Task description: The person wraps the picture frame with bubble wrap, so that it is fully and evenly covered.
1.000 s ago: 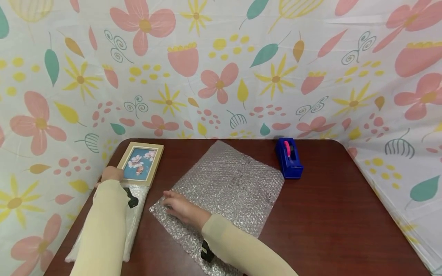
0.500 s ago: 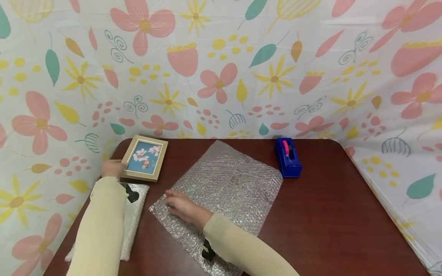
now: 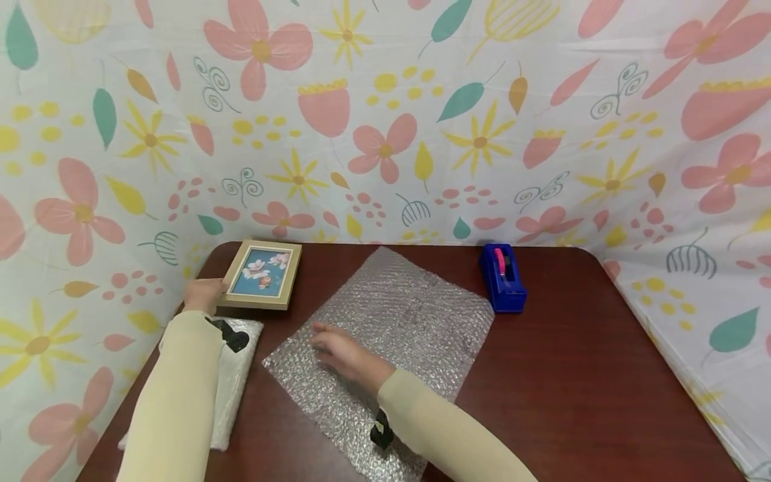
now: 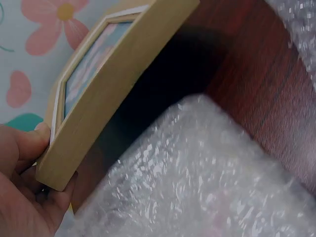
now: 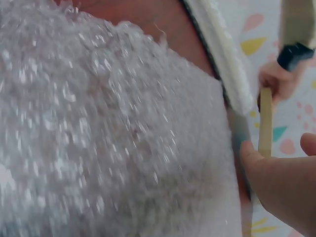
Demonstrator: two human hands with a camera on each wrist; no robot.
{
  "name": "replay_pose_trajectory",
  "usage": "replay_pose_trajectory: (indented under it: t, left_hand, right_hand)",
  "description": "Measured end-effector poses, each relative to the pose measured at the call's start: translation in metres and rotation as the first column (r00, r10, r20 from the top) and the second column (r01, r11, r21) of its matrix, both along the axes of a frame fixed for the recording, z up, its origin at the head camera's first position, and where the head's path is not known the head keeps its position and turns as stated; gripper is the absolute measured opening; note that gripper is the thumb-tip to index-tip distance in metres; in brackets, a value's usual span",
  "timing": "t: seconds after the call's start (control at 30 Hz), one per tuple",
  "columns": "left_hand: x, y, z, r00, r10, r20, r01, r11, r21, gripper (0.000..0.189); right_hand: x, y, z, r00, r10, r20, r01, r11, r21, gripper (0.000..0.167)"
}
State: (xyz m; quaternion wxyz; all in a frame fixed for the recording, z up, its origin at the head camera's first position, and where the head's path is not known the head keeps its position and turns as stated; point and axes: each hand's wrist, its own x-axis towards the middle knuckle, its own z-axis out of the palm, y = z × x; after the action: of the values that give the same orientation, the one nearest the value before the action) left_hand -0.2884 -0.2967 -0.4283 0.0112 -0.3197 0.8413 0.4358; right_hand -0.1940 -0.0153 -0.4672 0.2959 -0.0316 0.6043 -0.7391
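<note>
My left hand (image 3: 203, 294) grips a picture frame (image 3: 292, 276) by its near left corner, thumb on the front edge and fingers underneath, as the left wrist view shows. The frame has a light wooden border round white blossoms on blue, and is raised off the table with its picture facing up. My right hand (image 3: 346, 351) hovers with relaxed fingers over the left part of a bubble wrap sheet (image 3: 415, 314), holding nothing. In the right wrist view the frame (image 5: 265, 118) appears edge-on beyond the right fingers (image 5: 252, 153).
A bubble-wrapped flat package (image 3: 236, 381) lies under the left forearm at the table's left side. At the back right stands a blue tape dispenser (image 3: 503, 281) with a pink roll. The dark wooden table (image 3: 566, 375) meets a flowered cloth (image 3: 385, 87) behind.
My left hand has lifted the picture frame off the wrapped package and carried it back and to the right. The right hand has shifted slightly to the right over the bubble wrap.
</note>
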Motion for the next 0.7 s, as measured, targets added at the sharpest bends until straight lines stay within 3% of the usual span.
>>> replay_pose_trajectory:
  t: [0.07,0.13,0.3,0.5,0.7]
  left_hand:
    - [0.000,0.004,0.002,0.998,0.063,-0.023,-0.059,0.991,0.118,0.051]
    - [-0.001,0.008,0.004,0.994,0.093,-0.049,-0.081,0.975,0.206,0.051]
    - [0.007,0.014,0.016,0.993,0.048,-0.108,-0.014,0.955,0.297,0.047]
    - [0.043,0.024,0.030,0.988,-0.057,-0.144,0.097,0.952,0.289,0.048]
    - [0.082,0.044,0.019,0.974,-0.147,-0.175,0.192,0.941,0.279,0.050]
  right_hand:
    - [-0.003,0.008,0.002,1.000,0.004,-0.008,-0.005,1.000,-0.022,0.065]
    - [-0.004,0.017,0.006,1.000,0.005,-0.018,-0.006,0.999,-0.042,0.066]
    - [-0.008,0.044,0.015,0.999,0.007,-0.034,-0.010,0.997,-0.077,0.066]
    - [-0.008,0.075,0.028,0.999,0.004,-0.046,-0.008,0.996,-0.094,0.066]
    - [-0.002,0.092,0.036,0.996,0.016,-0.089,-0.023,0.997,-0.077,0.066]
